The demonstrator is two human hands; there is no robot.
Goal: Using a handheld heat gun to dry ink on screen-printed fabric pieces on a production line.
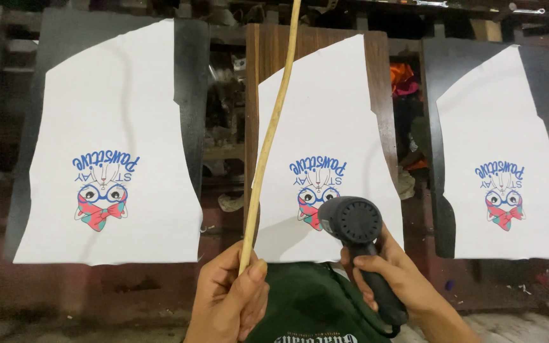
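Right hand [396, 273]: fingers wrapped around the grip of a black heat gun [354, 230], nozzle toward the printed cartoon on the middle white fabric panel [325, 140]; left hand [231, 298]: fingers closed on a long thin wooden stick [273, 127] slanting up across that panel's left edge. All three panels already carry the print, so printing looks done and drying under way. Flanking: left panel [115, 146], right panel [509, 146], each on a dark board; green cloth [312, 305] below; nothing blocks the middle print.
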